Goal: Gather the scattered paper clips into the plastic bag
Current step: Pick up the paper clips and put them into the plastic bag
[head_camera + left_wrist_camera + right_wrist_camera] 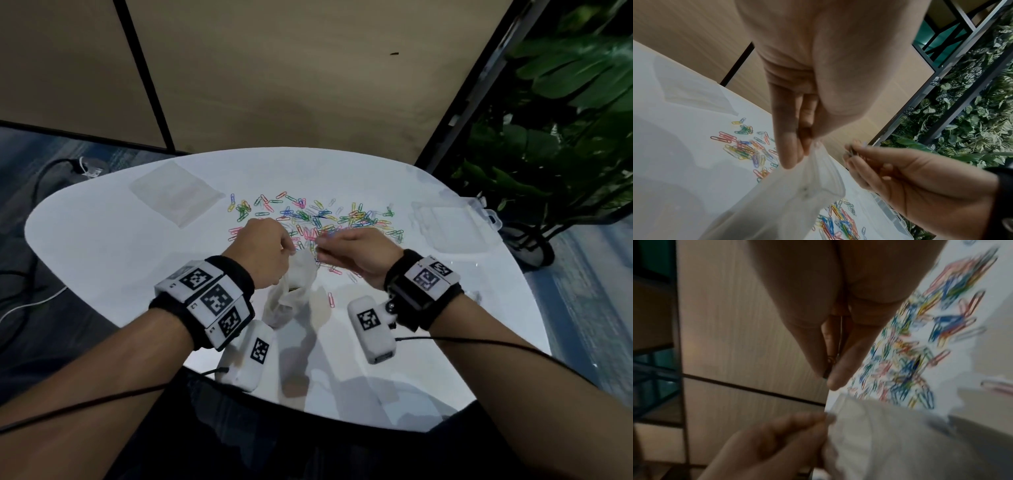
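- Head view: left hand pinches the rim of the plastic bag, which hangs from it toward the table's near edge; held up like this, presumably so the mouth stays open for loading.
- Right hand, fingers curled, sits just beside the bag mouth, apparently carrying a small pinch of clips toward it.
- Paper clips, many colours, lie spread across the middle of the white table; a few strays lie nearer the near edge. Most are not yet bagged.
- Flat clear bags lie toward the far left edge; a clear plastic box sits at the right edge.
- Left wrist view: left thumb and fingers close on the bag's top edge; the mouth sags open below. The right hand's fingertips grip something small, likely clips, just beside the opening.
- Right wrist view (blurred): right fingertips pinch thin wire, seemingly a clip, above the bag. The left hand grips the bag's edge. Loose clips cover the table behind.
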`<state>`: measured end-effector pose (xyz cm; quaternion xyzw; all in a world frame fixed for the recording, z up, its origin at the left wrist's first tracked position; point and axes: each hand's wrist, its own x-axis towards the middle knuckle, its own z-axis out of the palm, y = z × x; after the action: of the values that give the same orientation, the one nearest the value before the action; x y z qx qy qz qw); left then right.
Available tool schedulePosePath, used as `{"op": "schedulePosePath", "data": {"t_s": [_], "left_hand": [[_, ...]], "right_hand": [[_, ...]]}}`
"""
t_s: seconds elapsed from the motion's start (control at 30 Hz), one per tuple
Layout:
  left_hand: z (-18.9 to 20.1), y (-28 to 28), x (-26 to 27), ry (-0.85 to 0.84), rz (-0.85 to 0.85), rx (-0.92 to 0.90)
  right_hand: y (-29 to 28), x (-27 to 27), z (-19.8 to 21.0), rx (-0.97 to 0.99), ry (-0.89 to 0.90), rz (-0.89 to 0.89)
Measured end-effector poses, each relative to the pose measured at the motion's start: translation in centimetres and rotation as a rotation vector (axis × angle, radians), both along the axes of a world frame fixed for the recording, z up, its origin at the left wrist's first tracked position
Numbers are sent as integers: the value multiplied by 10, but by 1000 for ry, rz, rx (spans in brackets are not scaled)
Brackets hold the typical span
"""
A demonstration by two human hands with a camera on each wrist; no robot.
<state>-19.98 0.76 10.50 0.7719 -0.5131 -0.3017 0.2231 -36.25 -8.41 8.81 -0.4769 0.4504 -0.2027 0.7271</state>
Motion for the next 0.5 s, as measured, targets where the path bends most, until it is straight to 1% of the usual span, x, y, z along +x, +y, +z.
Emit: {"op": "schedulePosePath", "data": {"t_s": [0.07,0.1,0.13,0.2,0.23,0.27,0.33,0.37,0.4,0.43,0.47,0.5], "left_hand": [[-1,-1,-3,2,29,-20],[-1,-1,-4,3,34,-26],[-1,-2,-6,6,35,-33],[-1,-2,-9,12,38,-50],[-1,-2,-10,9,38,-56],[0,-2,-10,7,41,-61],[-1,-2,-8,16,55,-64],[-2,-2,-6,24,63,-62],[-2,-2,-5,31,70,-60],[-3,-2,-3,33,73,-56],[-2,-3,-2,33,73,-51],[-2,-2,-2,31,72,-45]], "right_hand": [[14,7,0,-9,34,93],[19,10,-3,-82,110,128],[23,13,-8,-226,234,167],[29,19,-14,-594,490,272],[32,21,-14,-720,563,328],[33,23,-11,-778,594,384],[29,22,-3,-749,559,442],[22,19,-1,-678,499,410],[13,14,2,-600,425,326],[-1,6,1,-538,400,217],[-17,-5,-3,-510,444,129],[-31,-16,-8,-509,569,84]]}}
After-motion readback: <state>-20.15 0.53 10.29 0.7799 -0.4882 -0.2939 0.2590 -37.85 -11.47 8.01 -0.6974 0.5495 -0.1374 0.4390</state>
